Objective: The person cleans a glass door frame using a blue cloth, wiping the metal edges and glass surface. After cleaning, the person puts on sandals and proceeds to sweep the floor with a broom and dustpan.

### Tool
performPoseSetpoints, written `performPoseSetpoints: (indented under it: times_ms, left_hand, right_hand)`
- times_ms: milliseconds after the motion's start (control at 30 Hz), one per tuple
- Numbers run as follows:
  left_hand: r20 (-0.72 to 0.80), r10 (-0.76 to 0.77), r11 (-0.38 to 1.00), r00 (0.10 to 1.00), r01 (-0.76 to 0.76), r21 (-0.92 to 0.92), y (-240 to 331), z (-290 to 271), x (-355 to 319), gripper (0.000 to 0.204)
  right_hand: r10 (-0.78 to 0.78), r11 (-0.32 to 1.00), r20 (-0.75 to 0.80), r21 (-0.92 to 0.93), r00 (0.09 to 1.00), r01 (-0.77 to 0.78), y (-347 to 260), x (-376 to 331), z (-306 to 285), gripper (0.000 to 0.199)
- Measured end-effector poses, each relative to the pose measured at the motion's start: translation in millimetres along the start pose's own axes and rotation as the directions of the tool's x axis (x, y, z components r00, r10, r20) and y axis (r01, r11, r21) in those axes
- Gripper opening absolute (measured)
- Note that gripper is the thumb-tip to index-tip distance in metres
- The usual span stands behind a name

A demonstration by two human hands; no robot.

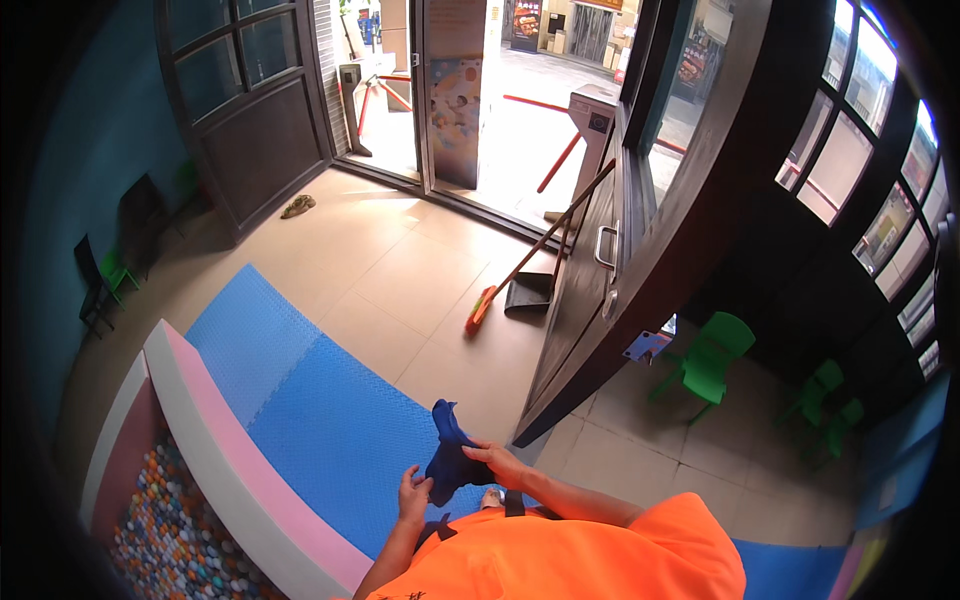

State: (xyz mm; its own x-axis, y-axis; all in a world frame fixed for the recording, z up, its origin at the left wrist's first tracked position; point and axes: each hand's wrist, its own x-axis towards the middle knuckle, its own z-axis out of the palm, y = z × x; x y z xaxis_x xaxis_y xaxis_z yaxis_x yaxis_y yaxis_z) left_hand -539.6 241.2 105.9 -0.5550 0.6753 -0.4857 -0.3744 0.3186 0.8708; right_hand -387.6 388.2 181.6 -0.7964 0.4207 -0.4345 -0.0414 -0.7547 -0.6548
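Dark-blue cloth (pixel 457 467) is hanging in loose folds in front of the orange shirt (pixel 570 560), over the blue textured mat (pixel 340 400). The right hand (pixel 492 462) is gripping its right-hand edge, fingers closing over the fabric. The left hand (pixel 413 492) is resting against or just beside its lower left part, fingers half curled; whether it is pinching the material, I cannot tell. Judging by those limp folds, the cloth is probably feeling light, soft and hard to damage, with little tendency to slip; an edge or the gathered middle is seeming the best place to hold. Dark characters are showing at the shirt's lower edge, partly cut off, and a dark signboard (pixel 526 22) outside is carrying tiny lettering; no label is showing on the cloth.
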Motion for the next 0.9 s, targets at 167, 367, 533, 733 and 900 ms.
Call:
performPoseSetpoints:
  times_ms: [167,367,533,733,900]
  left_hand:
    - [0.073,0.031,0.993,0.997,-0.039,0.11,37.9,8.7,60.9,0.028]
    - [0.48,-0.228,0.835,0.847,0.424,-0.351,106.8,20.5,146.9,0.043]
    - [0.661,-0.239,0.642,0.711,0.627,-0.442,138.4,13.1,262.9,0.051]
    - [0.655,-0.338,0.662,0.676,0.666,-0.345,209.1,-4.2,356.2,0.038]
    - [0.654,-0.316,0.554,0.687,0.694,-0.461,246.4,2.1,412.9,0.042]
  right_hand:
    - [0.038,0.997,-0.077,-0.069,0.996,-0.043,-12.9,60.0,-24.9,0.04]
    - [0.075,0.977,-0.1,-0.191,0.992,-0.093,-58.7,123.1,-3.2,0.049]
    - [-0.029,0.921,0.008,-0.388,1.0,0.029,-93.4,213.9,12.3,0.035]
    - [-0.099,0.828,0.017,-0.553,0.995,0.092,-158.6,288.5,65.3,0.035]
    - [-0.147,0.872,-0.183,-0.489,0.972,0.04,-171.9,328.5,52.7,0.049]
